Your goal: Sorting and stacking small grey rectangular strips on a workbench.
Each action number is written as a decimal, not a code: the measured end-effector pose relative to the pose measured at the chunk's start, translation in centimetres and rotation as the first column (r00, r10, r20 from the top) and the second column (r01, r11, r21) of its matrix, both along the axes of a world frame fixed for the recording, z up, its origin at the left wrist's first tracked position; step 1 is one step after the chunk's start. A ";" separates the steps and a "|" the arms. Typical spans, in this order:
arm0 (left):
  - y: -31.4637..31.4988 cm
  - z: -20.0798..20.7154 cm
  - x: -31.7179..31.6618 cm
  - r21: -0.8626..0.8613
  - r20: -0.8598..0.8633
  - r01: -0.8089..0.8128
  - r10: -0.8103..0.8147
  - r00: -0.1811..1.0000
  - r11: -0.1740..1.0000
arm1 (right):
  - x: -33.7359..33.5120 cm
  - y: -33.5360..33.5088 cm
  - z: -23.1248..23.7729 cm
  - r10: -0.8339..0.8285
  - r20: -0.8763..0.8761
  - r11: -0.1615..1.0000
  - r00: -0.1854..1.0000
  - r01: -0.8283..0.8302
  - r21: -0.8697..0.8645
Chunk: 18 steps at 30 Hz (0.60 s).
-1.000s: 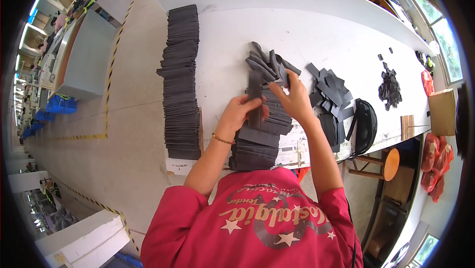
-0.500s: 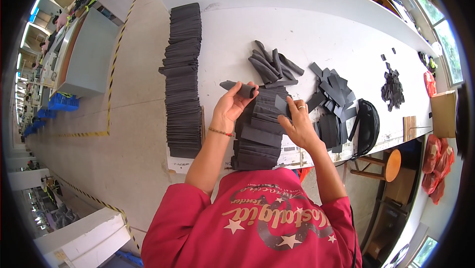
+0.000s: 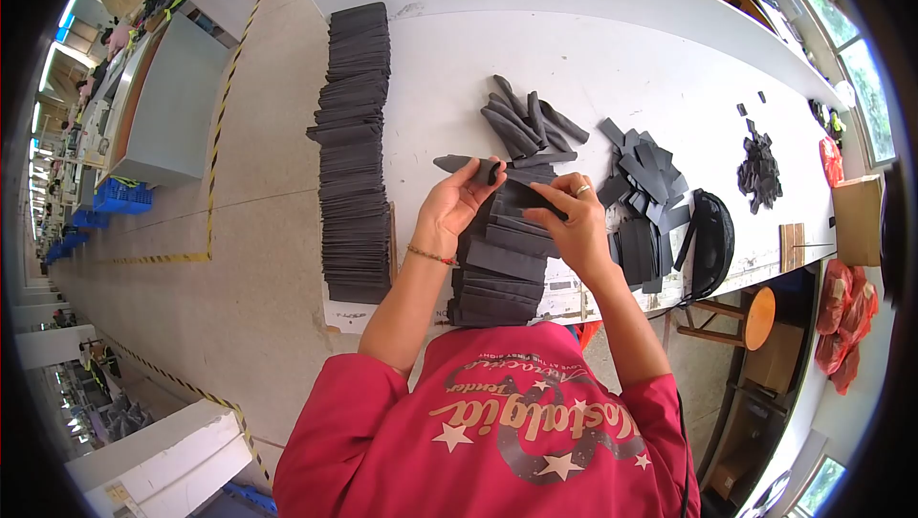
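While both hands work above the near stack of dark pieces (image 3: 502, 264) on the white table (image 3: 612, 49), the left hand (image 3: 449, 212) pinches one long dark strip (image 3: 469, 166) between thumb and fingers, lifted clear of the pile. The right hand (image 3: 574, 226) lies curled over the stack's top, fingers closed on another dark piece (image 3: 526, 198). This looks like a sorting or pairing step; a loose heap of strips (image 3: 526, 121) lies just beyond, and a long row of stacked pieces (image 3: 354, 145) to the left.
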<state>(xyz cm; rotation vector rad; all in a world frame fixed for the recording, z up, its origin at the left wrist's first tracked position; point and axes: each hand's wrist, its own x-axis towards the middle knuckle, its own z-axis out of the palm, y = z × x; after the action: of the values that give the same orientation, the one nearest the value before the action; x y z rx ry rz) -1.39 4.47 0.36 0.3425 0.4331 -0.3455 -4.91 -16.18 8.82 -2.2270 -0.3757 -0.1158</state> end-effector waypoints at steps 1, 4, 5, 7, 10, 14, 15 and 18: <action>0.0 0.0 0.0 0.006 0.008 0.016 -0.016 1.000 1.000 | 0.2 0.3 0.1 0.001 0.000 1.000 1.000 -0.001 0.000; 0.0 0.0 -0.2 0.028 0.024 0.032 -0.033 0.999 0.999 | 0.7 1.1 0.3 -0.008 0.226 0.989 0.974 0.041 -0.140; -0.1 0.0 -0.3 0.045 0.030 0.034 -0.035 0.999 0.998 | 0.9 1.2 0.2 -0.001 0.271 0.985 0.962 0.048 -0.166; -0.3 0.2 -0.4 0.052 0.035 0.035 -0.037 0.999 0.998 | 1.1 1.3 0.1 0.011 0.317 0.980 0.948 0.053 -0.193; -0.7 0.7 -0.6 0.082 0.055 0.035 -0.040 0.998 0.996 | 1.2 1.4 0.0 0.025 0.351 0.962 0.936 0.072 -0.262; -0.5 0.5 -0.4 0.046 0.032 0.037 -0.038 0.999 0.998 | 1.3 1.3 0.4 0.032 0.352 0.953 0.935 0.077 -0.292; -0.5 0.5 -0.4 0.045 0.032 0.037 -0.038 0.999 0.998 | 1.3 1.3 0.4 0.032 0.354 0.954 0.935 0.077 -0.291; -0.7 0.6 -0.4 0.052 0.041 0.047 -0.050 0.998 0.998 | 1.4 1.3 0.2 0.035 0.354 0.955 0.935 0.074 -0.289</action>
<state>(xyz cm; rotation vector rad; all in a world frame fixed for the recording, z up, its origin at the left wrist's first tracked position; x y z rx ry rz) -1.78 3.76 0.93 0.4101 0.3935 -0.3743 -3.48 -14.89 9.03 -2.5103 -0.6010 -0.5096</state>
